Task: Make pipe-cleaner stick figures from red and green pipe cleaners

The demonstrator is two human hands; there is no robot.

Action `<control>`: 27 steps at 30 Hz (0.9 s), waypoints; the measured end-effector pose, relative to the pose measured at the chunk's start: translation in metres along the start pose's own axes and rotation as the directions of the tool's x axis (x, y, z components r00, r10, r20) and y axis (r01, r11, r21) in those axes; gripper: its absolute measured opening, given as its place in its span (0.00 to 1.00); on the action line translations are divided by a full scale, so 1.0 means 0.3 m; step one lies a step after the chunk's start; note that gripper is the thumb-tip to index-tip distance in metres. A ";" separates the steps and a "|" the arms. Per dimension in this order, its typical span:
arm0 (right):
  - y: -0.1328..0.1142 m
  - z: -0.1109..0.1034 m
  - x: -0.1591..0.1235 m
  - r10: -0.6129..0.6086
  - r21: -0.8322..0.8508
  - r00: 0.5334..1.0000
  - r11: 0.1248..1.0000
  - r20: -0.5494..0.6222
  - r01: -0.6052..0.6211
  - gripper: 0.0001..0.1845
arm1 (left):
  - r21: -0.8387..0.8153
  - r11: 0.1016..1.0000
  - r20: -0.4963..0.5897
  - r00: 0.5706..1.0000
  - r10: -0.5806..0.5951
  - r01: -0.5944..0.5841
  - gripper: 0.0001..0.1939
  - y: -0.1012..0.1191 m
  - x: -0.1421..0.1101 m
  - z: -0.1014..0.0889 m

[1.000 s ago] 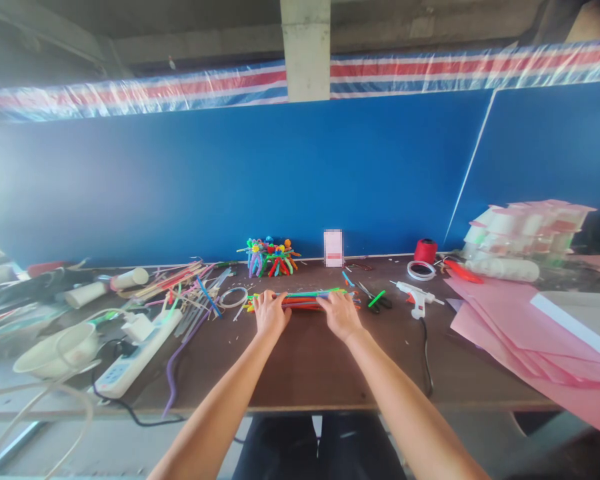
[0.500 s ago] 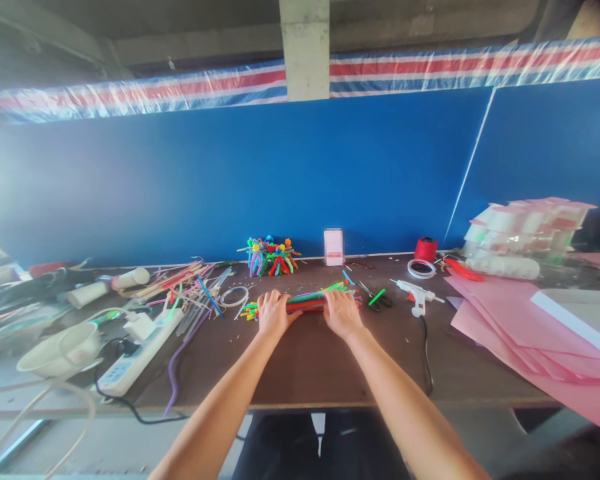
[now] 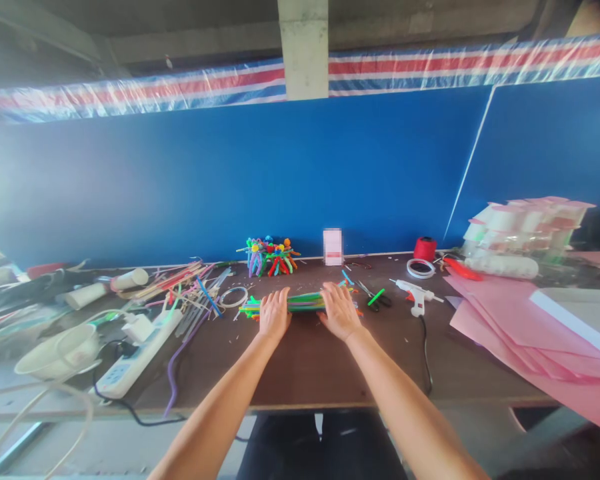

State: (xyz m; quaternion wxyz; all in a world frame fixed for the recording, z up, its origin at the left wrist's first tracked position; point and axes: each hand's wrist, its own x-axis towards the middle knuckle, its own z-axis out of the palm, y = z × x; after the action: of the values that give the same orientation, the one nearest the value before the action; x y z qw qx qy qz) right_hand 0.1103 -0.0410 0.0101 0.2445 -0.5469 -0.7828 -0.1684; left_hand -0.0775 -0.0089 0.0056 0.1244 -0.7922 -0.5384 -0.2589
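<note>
A bundle of coloured pipe cleaners (image 3: 305,303), mostly green on top, lies crosswise on the brown table. My left hand (image 3: 275,313) is wrapped over its left part, with the ends sticking out beyond the fingers. Over the right part, my right hand (image 3: 339,311) grips it too, thumb on the near side. Behind the bundle stand several small figures made of bent pipe cleaners (image 3: 270,257). Scissors (image 3: 373,297) with dark handles rest just right of my right hand, a short green piece (image 3: 377,297) lying across them.
Right of the scissors lies a white glue gun (image 3: 417,295), with a red thread spool (image 3: 425,249) behind it. Pink sheets (image 3: 510,327) cover the right side. On the left are a power strip (image 3: 135,360), a white bowl (image 3: 55,350) and loose pipe cleaners (image 3: 200,313).
The bundle has turned within my hands: red strands showed along its near side before, and green ones show now. Both hands stay at nearly the same place.
</note>
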 end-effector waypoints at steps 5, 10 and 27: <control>-0.003 0.011 -0.007 0.055 0.032 0.998 0.998 0.016 -0.055 0.26 | 0.006 0.997 -0.066 0.995 0.071 -0.071 0.23 0.009 -0.006 -0.015; 0.013 0.016 -0.011 0.195 0.097 0.981 0.976 0.006 -0.195 0.15 | -0.032 0.997 -0.295 0.954 0.061 -0.073 0.31 0.015 -0.017 -0.007; -0.026 -0.099 0.133 0.486 0.634 0.869 0.703 -0.097 -0.322 0.16 | -0.702 0.712 -0.158 0.975 -0.158 0.002 0.42 0.079 -0.009 0.018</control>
State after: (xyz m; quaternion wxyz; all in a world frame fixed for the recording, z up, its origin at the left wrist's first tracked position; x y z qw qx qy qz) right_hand 0.0976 -0.0286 0.0572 0.5347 -0.5737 -0.6157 0.0766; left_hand -0.0551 -0.0175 0.0016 -0.1399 -0.7250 -0.4189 -0.5285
